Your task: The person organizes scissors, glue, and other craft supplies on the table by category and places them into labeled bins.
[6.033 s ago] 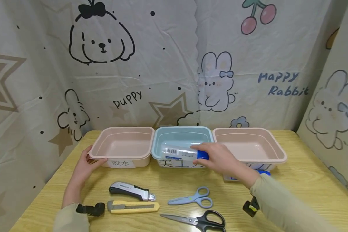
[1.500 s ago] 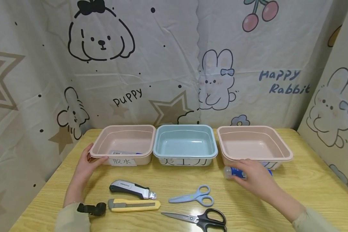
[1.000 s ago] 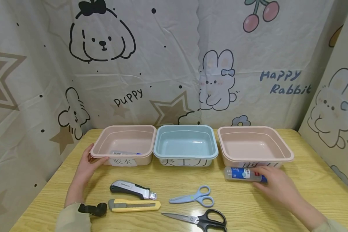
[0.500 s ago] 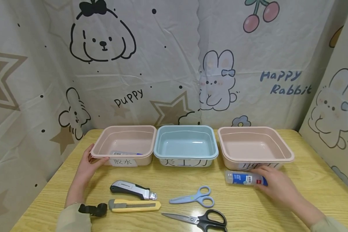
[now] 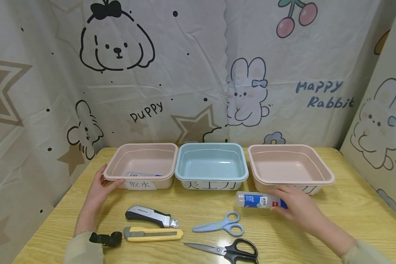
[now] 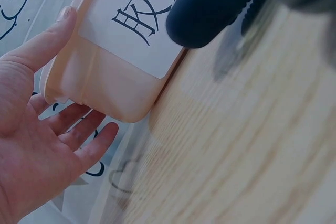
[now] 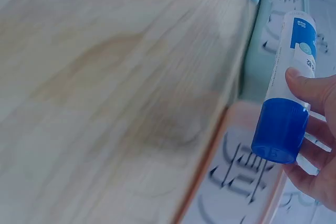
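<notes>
My right hand (image 5: 298, 207) grips a clear glue bottle (image 5: 255, 200) near its blue cap (image 7: 281, 129). In the head view the bottle lies sideways in front of the gap between the blue and right pink bins, its base pointing left. My left hand (image 5: 97, 189) rests at the front left corner of the left pink bin (image 5: 166, 179). Its thumb (image 6: 52, 40) lies on the front rim, while the other fingers (image 6: 97, 145) stay loosely extended along the side. Another glue bottle (image 5: 142, 174) lies inside that bin, partly hidden by the front wall.
A blue bin (image 5: 211, 172) and a right pink bin (image 5: 290, 168) complete the row, each with a paper label. Nearer on the wooden table (image 5: 165, 253) lie a grey-black utility knife (image 5: 148, 215), a yellow one (image 5: 153, 234), blue scissors (image 5: 221, 224) and black-handled scissors (image 5: 231, 250).
The first glue bottle went from over the blue bin into the left pink bin. My right hand then picked up the second bottle before the right bin and moved it left. My left hand stayed.
</notes>
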Demonstrator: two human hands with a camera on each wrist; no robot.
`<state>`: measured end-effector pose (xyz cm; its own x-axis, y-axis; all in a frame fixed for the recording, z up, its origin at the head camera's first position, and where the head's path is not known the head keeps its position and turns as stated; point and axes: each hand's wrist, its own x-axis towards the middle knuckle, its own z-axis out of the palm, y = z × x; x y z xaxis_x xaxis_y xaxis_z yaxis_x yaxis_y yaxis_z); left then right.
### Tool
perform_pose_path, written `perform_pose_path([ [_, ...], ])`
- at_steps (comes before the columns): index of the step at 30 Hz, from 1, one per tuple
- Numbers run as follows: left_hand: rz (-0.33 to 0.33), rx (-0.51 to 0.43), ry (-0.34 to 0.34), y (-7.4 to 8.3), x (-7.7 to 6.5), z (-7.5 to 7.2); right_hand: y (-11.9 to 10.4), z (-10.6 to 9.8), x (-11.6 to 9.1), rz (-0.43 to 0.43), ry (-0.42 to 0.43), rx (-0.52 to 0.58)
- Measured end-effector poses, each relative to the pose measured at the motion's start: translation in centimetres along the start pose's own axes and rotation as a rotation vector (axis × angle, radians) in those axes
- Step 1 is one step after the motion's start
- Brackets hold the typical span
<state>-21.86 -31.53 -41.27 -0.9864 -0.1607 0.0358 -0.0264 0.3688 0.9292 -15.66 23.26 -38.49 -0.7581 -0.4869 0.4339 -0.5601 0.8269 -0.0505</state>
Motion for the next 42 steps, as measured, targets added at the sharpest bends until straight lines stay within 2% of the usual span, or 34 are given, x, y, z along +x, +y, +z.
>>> perform_pose_path([
  [8,0.002,0.002,0.0,0.1,-0.1,0.1,-2.4,0.3,2.5,-0.13,0.084,0.012],
  [16,-0.01,0.016,0.002,0.0,-0.1,0.1,-5.2,1.3,6.4,-0.17,0.075,0.088],
  [25,0.001,0.011,0.003,0.0,0.0,0.1,-8.3,3.4,11.1,-0.248,0.132,0.165],
  [31,-0.011,0.008,-0.005,0.0,-0.2,0.1,-10.0,3.8,13.5,-0.262,0.117,0.145],
  [42,-0.009,0.01,-0.01,0.2,-0.2,0.1,-12.8,5.2,17.6,-0.211,0.1,0.135],
])
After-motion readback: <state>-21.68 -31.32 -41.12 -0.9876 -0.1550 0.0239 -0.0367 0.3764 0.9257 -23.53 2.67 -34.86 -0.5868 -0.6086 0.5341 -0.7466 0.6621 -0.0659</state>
